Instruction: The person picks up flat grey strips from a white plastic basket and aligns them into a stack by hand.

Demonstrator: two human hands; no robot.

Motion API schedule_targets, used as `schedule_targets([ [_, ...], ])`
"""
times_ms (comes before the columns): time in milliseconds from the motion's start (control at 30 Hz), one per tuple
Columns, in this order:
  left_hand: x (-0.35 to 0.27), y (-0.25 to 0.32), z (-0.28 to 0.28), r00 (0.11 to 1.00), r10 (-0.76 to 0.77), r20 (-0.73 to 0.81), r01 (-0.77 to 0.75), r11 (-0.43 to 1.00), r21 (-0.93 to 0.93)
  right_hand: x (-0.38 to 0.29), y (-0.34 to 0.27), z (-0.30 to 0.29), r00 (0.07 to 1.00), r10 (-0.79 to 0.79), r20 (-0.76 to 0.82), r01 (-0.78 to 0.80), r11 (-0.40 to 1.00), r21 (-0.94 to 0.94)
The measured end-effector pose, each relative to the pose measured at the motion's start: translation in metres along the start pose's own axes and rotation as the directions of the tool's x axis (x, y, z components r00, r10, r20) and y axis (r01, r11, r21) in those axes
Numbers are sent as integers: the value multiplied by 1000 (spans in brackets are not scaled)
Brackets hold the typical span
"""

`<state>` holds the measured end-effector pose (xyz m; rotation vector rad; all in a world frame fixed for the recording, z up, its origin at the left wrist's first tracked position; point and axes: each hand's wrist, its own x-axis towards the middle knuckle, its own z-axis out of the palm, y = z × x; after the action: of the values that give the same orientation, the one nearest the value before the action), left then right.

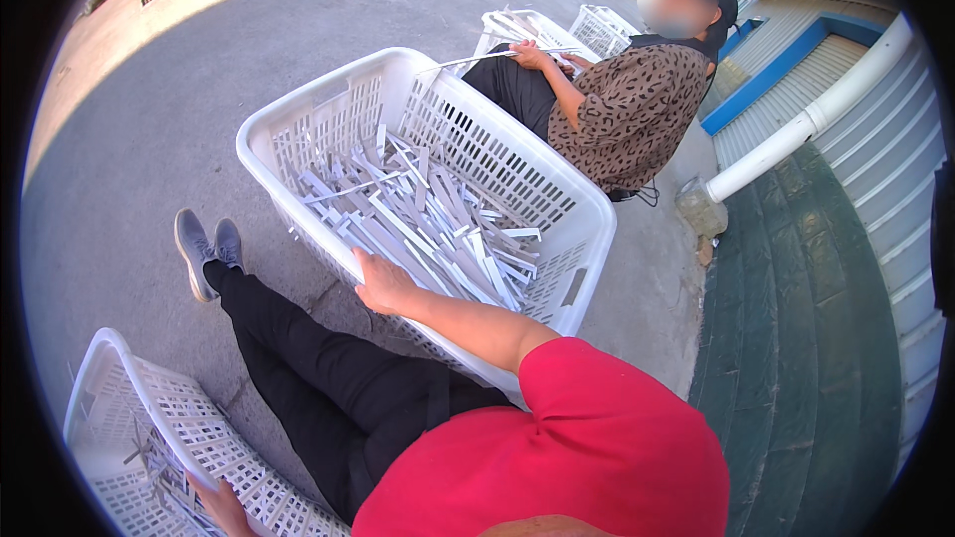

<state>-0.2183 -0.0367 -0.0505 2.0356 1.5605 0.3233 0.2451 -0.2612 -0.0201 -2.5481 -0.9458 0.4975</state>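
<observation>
My right hand (385, 285) rests over the near rim of a large white plastic basket (597, 246), its fingers curled on the edge. Inside lie many thin white and grey strips (425, 216), heaped loosely at various angles. At the lower left, my left hand (222, 509) holds the rim of a second white slotted basket (160, 425). That one also contains narrow strips (168, 473), partly hidden by its wall. My legs in black trousers (298, 328) stretch between both baskets.
Beyond the large basket another person (634, 112) sits, holding long thin strips (485, 58). Two more white baskets (537, 26) (600, 28) stand past that person. A white pipe (809, 115) with a concrete base and a green sheet (798, 328) line the corrugated wall (888, 186). Concrete ground (142, 149) surrounds us.
</observation>
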Motion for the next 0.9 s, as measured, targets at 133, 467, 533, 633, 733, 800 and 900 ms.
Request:
schedule_targets([
  [133,3,10,9,999,33,-19,-33,999,-13,-6,8,-7,1000,28,4,-28,999,22],
  [467,-44,36,17,996,61,65,-54,994,-99,-2,6,-6,1000,5,4,-5,997,75],
  [533,-42,30,18,995,84,50,-78,992,-97,-2,1,-9,1000,16,19,-18,996,92],
  [633,-44,33,17,997,73,33,-71,996,-59,-4,0,-10,1000,12,11,-13,995,103],
  [733,-44,42,14,995,43,90,-29,988,-152,-3,3,-8,1000,21,5,-22,995,97],
  [800,-43,40,15,996,48,79,-36,988,-148,-4,2,-8,1000,13,-4,-13,995,104],
  [900,-44,36,17,997,41,70,-32,993,-115,-6,0,-10,1000,13,-1,-13,995,96],
])
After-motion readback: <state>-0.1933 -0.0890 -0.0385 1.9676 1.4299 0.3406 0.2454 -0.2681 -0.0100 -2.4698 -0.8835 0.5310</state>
